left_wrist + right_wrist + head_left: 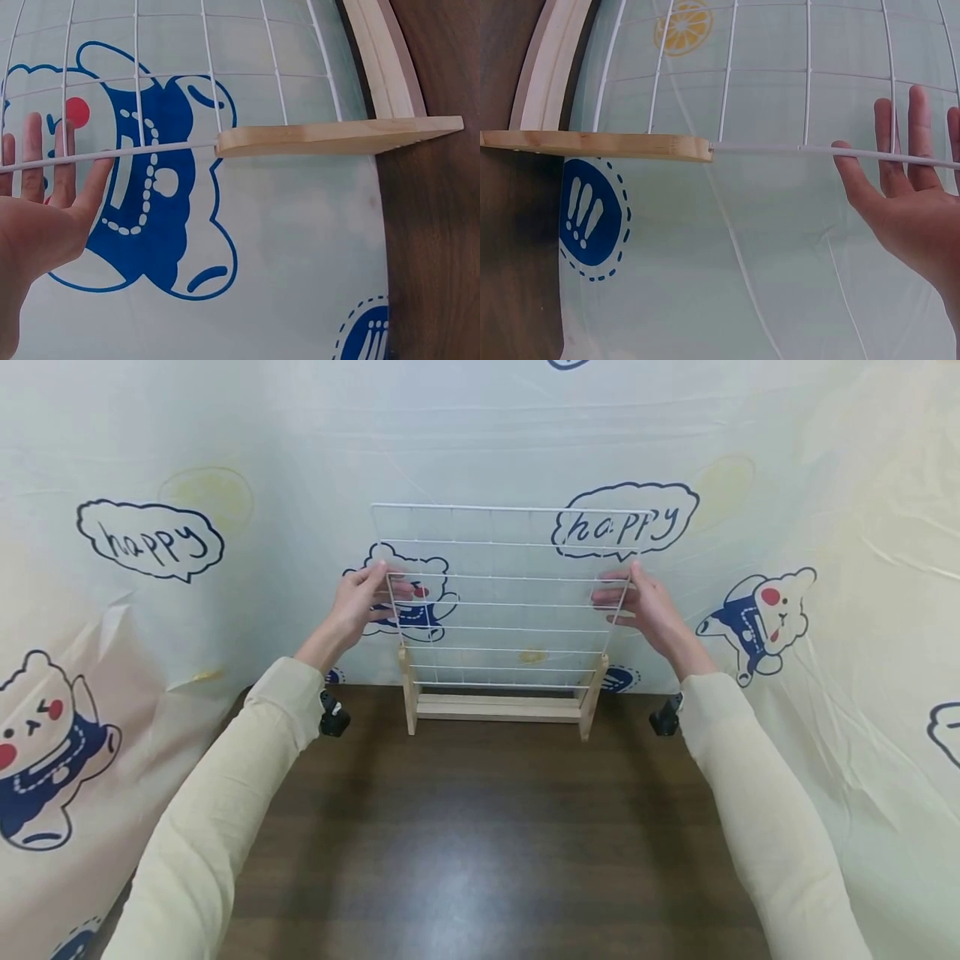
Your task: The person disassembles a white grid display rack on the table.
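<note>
A white wire grid panel (506,578) stands upright in a pale wooden stand (498,708), leaning against the cloth behind. My left hand (356,602) holds the panel's left side rod, thumb at the edge and fingers spread behind the wires. On the opposite side rod, my right hand (656,606) holds in the same way. In the left wrist view, the rod meets the end of a wooden side leg (300,140); the right wrist view shows the other side leg (600,142) likewise. Both thumbs are out of sight in the wrist views.
The stand rests at the back of a dark brown wood-grain table (465,827). A pale cloth (292,460) printed with bears and "happy" bubbles hangs behind and along both sides. Small black cameras sit at both wrists.
</note>
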The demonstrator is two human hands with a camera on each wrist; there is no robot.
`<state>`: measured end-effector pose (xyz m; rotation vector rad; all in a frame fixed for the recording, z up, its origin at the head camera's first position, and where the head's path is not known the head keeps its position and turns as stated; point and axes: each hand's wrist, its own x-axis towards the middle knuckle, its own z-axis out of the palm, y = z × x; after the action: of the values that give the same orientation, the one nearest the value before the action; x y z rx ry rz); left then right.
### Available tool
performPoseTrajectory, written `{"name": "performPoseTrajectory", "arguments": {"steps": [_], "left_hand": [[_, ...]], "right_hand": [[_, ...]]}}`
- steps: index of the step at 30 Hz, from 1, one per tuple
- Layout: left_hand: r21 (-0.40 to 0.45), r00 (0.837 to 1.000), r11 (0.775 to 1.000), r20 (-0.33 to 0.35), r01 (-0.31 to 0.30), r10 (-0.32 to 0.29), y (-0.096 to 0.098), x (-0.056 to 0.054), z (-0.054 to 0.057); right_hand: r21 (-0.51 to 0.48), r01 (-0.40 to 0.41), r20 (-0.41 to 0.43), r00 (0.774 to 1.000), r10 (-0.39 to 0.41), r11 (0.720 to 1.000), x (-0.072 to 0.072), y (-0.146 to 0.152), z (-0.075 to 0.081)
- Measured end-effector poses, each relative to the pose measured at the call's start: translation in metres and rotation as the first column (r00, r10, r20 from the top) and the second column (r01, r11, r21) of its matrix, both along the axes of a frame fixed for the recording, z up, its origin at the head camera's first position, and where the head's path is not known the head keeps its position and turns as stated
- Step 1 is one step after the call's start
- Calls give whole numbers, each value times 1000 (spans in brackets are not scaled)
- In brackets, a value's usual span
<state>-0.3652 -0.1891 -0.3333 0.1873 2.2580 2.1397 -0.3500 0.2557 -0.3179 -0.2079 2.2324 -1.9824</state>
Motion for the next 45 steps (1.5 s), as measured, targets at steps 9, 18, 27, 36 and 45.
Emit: {"name": "performPoseTrajectory", "arguments": {"steps": [9,18,27,36,45], "left_hand": [[5,1000,1000,9,4,-4,4,-2,4],[19,1000,1000,9,-22,22,3,-1,12],[34,1000,999,8,-11,11,1,1,17],[16,1000,1000,4,-16,16,-2,3,19],[41,1000,999,15,-3,2,-1,1,25]], "right_hand": [[-22,12,-2,1000,-12,1000,3,4,3],[-5,21,-6,1000,-21,1000,1,-2,8],[-2,34,-12,999,-34,999,1,-4,12],[-27,38,10,999,-37,999,1,-5,18],[-21,48,11,999,-48,999,3,-4,25]]}}
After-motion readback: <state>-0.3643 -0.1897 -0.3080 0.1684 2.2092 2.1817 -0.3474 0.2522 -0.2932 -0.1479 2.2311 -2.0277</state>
